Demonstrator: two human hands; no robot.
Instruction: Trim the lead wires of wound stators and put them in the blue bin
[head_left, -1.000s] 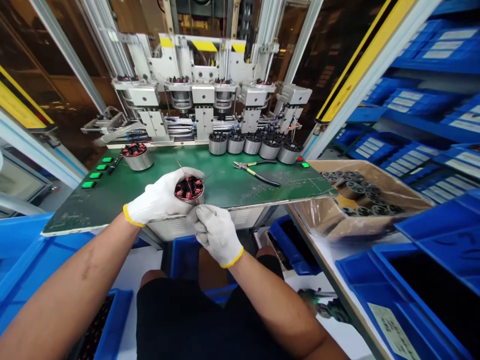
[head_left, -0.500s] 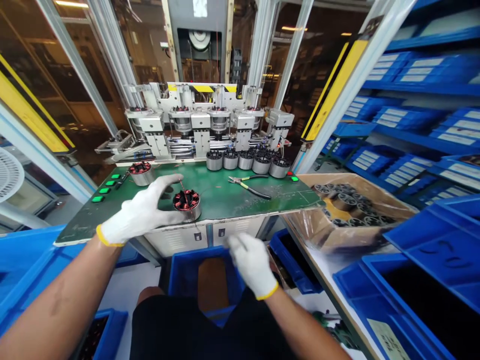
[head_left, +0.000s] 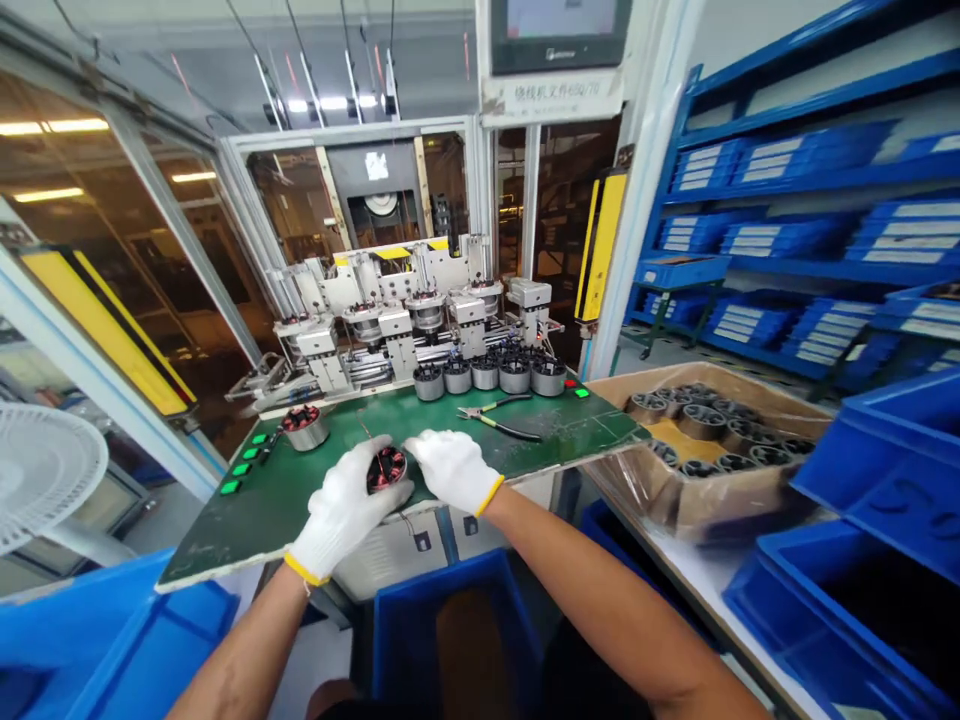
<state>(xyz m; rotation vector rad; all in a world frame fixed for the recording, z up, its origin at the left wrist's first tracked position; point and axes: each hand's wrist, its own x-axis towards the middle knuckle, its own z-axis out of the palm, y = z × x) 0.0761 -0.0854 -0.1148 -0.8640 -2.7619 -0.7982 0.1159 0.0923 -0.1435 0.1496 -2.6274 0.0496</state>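
Note:
A motor stator (head_left: 387, 468) with red copper windings is at the front edge of the green worktop. My left hand (head_left: 345, 505), in a white glove with a yellow cuff, wraps round it from the left. Just right of the stator is my right hand (head_left: 454, 470), gloved the same way, fingertips drawn together close to the rim; what they pinch, if anything, is too small to make out. Behind them lie wire cutters (head_left: 501, 425) with black and yellow-green handles. Another wound stator (head_left: 305, 430) stands at the worktop's left.
Several stators (head_left: 485, 374) with black tops line the worktop's back, before the winding machine (head_left: 401, 345). Green buttons (head_left: 241, 468) are at its left edge. To the right stands a carton (head_left: 720, 490) of metal cores, near blue bins (head_left: 847, 590). A white fan (head_left: 49, 470) is at left.
My right hand has risen from below the worktop to the stator's right side. My left hand still holds the stator, now tilted. The camera view has swung upward.

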